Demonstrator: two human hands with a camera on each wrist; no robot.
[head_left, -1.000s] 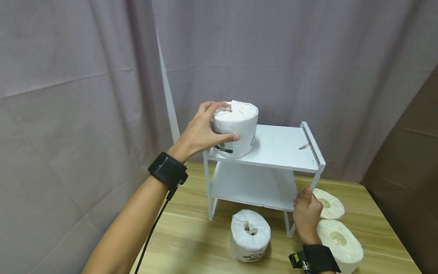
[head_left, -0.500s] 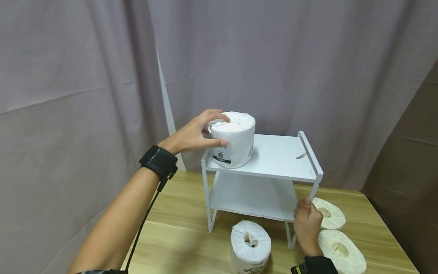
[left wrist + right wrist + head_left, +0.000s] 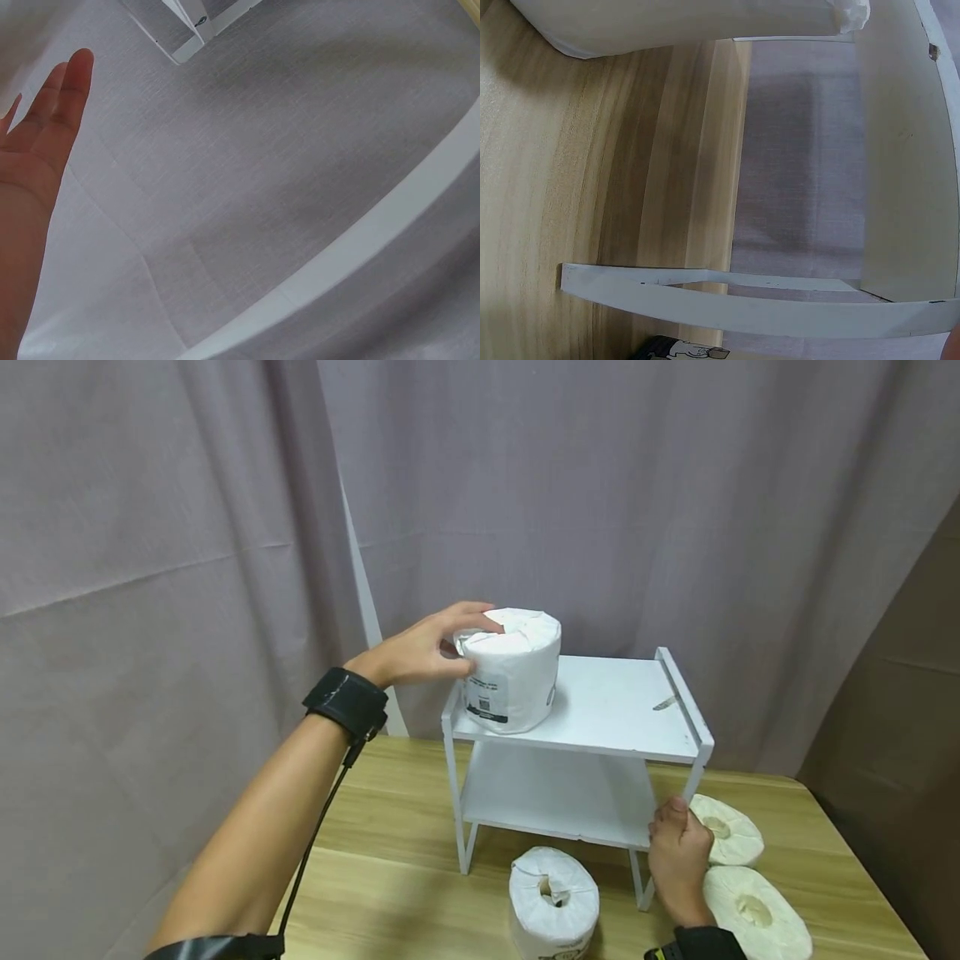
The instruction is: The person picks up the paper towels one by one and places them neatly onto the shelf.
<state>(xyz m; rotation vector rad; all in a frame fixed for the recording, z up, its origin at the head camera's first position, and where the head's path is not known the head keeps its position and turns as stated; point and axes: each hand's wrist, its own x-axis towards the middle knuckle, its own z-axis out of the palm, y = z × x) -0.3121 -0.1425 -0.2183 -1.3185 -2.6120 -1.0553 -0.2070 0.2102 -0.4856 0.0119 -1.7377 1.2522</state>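
Observation:
A wrapped white paper roll [image 3: 517,672] stands at the left end of the top board of a small white two-level shelf [image 3: 622,702]. My left hand [image 3: 427,650] lies against the roll's left side, fingers stretched over its top edge. The left wrist view shows that hand [image 3: 41,135] with straight fingers against grey curtain. My right hand [image 3: 678,852] grips the shelf's front right leg, thumb up along it. The right wrist view shows only the shelf's white frame bar [image 3: 742,309] above the wooden table [image 3: 592,187].
On the wooden table [image 3: 397,860], another wrapped roll [image 3: 553,902] stands in front of the shelf. Two unwrapped rolls [image 3: 727,831] [image 3: 757,914] lie just right of my right hand. Grey curtain hangs close behind and to the left, with a white pole [image 3: 367,610] in the corner.
My left hand's thumb has come off the roll's front and the grip has loosened, fingers now lying flat on it. The roll stays on the top board. My right hand keeps its hold.

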